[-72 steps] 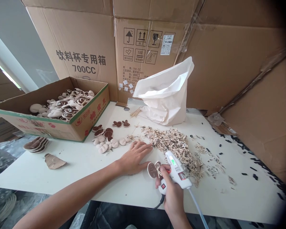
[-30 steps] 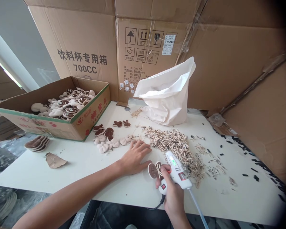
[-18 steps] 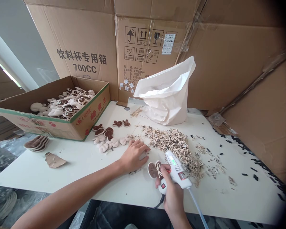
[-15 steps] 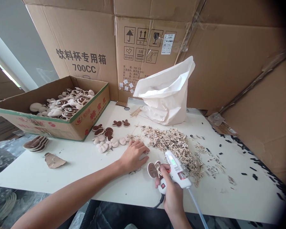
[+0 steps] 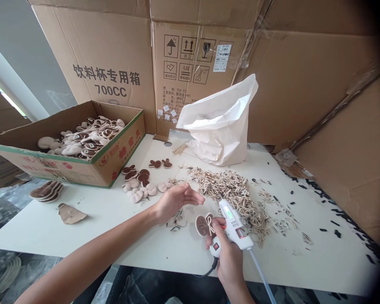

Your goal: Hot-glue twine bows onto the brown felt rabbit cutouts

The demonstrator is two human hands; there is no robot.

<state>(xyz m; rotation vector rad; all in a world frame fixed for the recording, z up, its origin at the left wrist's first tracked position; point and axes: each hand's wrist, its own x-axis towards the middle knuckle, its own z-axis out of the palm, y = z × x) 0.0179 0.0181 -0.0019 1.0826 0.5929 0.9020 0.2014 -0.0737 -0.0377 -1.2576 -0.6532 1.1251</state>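
In my right hand (image 5: 229,253) is a white hot glue gun (image 5: 236,223) with a lit green display, its nozzle pointing up toward a heap of small cream bows (image 5: 231,190). The same hand's thumb and fingers pinch a brown plush piece (image 5: 202,226) with a pale edge and a cream bow (image 5: 210,224) on it. My left hand (image 5: 179,200) is turned on its side above the table, fingers stretched out and holding nothing that I can see. Below it lie dark thread scraps (image 5: 177,221). Brown and white plush pieces (image 5: 142,183) lie just beyond that hand.
At the left stands an open carton (image 5: 114,162) full of plush pieces. Behind the bows is a white bag (image 5: 221,143). A stack of brown pieces (image 5: 46,191) and a torn cardboard scrap (image 5: 71,213) lie front left. Black bits (image 5: 337,233) scatter along the right. Cardboard walls (image 5: 291,84) enclose the back.
My left hand has lifted from the table and turned onto its side, its fingers straightening and uncovering the thread scraps. My right hand with the glue gun and plush piece has hardly moved.
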